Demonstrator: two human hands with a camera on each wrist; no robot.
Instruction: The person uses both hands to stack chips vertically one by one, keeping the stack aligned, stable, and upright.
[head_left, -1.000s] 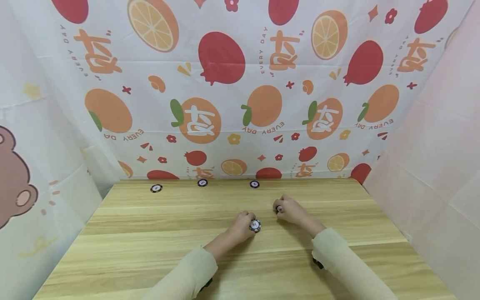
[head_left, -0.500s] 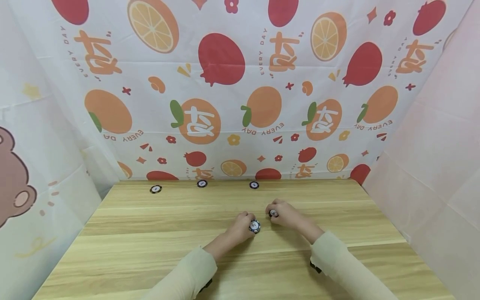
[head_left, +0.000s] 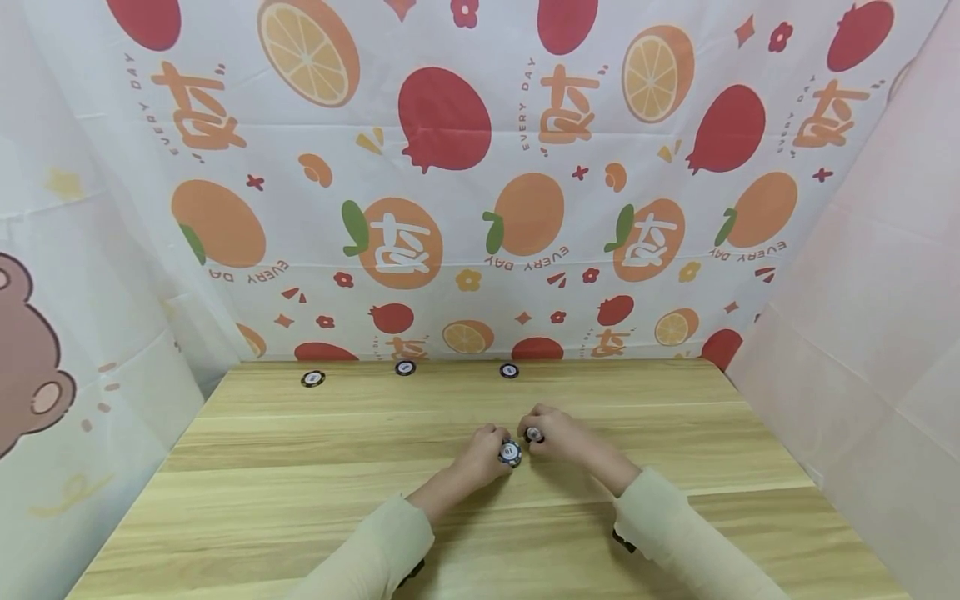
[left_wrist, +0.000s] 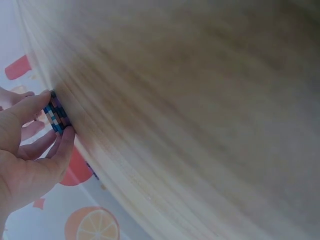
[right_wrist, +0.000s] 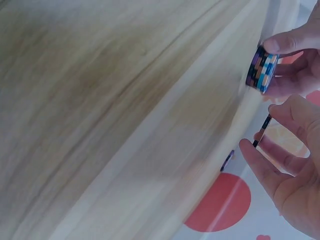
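A short stack of poker chips [head_left: 511, 452] stands on the wooden table, a blue-and-white chip marked 10 on top. My left hand [head_left: 480, 457] grips this stack from its left side, thumb and fingers around the edge. In the right wrist view the stack [right_wrist: 262, 70] shows layers of purple, black, orange and blue. My right hand [head_left: 562, 437] pinches a single black poker chip [head_left: 534, 434] by its rim. That chip [right_wrist: 262, 131] is held just right of the stack, apart from it and above the table.
Along the table's far edge lie three dark poker chips: one at left [head_left: 312, 379], one in the middle [head_left: 406, 368] and one at right [head_left: 509, 371]. A fruit-printed curtain [head_left: 465, 208] hangs directly behind the table [head_left: 300, 500], with pale curtains at both sides.
My right hand has moved left and slightly nearer with the black poker chip, closing in on the stack. The left hand stays in place around the stack.
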